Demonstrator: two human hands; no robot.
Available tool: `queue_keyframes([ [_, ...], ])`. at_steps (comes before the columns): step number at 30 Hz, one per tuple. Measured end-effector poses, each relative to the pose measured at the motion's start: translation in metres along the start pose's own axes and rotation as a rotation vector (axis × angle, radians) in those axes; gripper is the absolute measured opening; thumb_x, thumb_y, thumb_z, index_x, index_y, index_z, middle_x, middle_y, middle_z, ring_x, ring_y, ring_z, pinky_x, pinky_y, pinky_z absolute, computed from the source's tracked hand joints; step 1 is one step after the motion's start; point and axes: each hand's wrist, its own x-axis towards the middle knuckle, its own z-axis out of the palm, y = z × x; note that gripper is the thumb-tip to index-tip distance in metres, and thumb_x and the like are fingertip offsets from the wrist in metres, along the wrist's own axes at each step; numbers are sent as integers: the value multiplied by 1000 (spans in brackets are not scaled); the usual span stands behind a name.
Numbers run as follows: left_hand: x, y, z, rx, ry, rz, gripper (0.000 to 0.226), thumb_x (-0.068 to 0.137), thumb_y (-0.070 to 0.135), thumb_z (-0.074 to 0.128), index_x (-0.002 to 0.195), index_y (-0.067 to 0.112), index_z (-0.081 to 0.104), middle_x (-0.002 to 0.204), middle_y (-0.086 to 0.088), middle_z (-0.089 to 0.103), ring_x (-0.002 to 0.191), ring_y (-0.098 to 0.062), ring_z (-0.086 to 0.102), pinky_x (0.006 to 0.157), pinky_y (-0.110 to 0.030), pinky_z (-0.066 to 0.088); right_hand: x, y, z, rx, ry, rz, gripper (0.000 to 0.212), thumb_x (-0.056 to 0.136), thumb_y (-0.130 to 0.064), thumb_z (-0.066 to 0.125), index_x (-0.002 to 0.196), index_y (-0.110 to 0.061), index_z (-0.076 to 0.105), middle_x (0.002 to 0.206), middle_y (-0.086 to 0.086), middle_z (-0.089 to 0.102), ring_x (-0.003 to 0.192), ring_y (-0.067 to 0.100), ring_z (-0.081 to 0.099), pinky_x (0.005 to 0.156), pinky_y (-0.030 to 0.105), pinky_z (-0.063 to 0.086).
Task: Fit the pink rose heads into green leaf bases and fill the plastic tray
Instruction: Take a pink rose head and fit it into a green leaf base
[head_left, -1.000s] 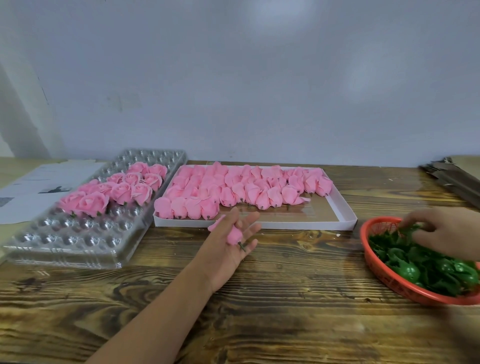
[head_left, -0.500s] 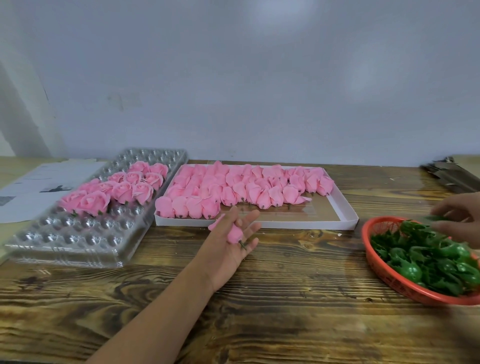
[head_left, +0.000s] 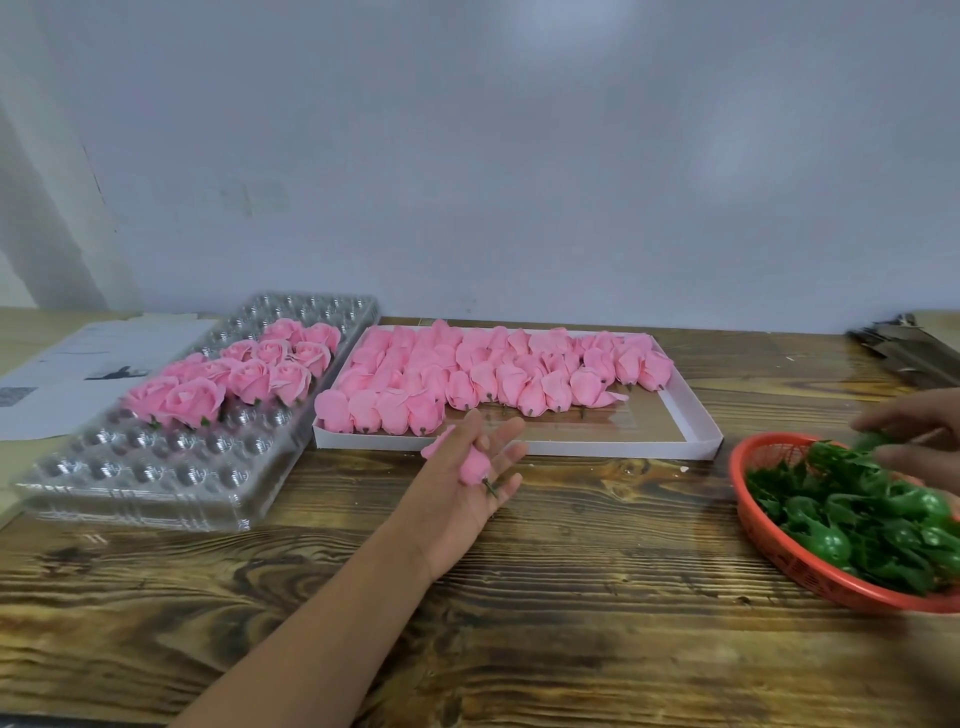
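Wooden table (head_left: 571, 597) against a plain grey wall, seen from above the hands. Landmark: the white box (head_left: 696, 431) at the table's centre, holding several dozen loose pink rose heads (head_left: 483, 371), too crowded to count. Left of the box lies the clear plastic tray (head_left: 156, 478), with about a dozen finished roses (head_left: 249, 374) in its far half; papers (head_left: 78, 374) lie beyond it. In front of the box, the left hand (head_left: 467, 499) rests palm up, fingers spread, one rose head (head_left: 474, 465) pinched between two fingers, stem wire pointing toward the person. Right of the box stands one red basket (head_left: 769, 535) heaped with green leaf bases (head_left: 862, 525), cut off by the frame edge. Over the basket the right hand (head_left: 919, 441), blurred and partly cropped, appears to pinch one leaf base (head_left: 872, 440).
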Motion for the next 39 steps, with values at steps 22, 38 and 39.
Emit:
queue_keyframes([
  [22,-7,13,3,-40,30,134,31,88,45,64,62,29,61,124,3,73,115,-12,70,111,-44,36,-44,-282,117,1583,-267,143,47,67,-4,74,113,-7,66,107,12,74,93,23,72,76,29,59],
  [38,-5,7,6,53,29,127,38,92,48,56,59,29,63,126,2,72,117,-10,68,97,-37,46,-54,-319,129,1521,-204,178,25,84,7,69,102,-11,66,86,1,77,75,9,71,64,23,59],
  [39,-5,6,7,53,30,122,39,92,48,56,59,29,63,126,3,72,117,-10,68,98,-38,46,-54,-319,130,1527,-202,179,25,84,6,69,102,-10,66,86,2,77,75,11,72,65,23,59],
])
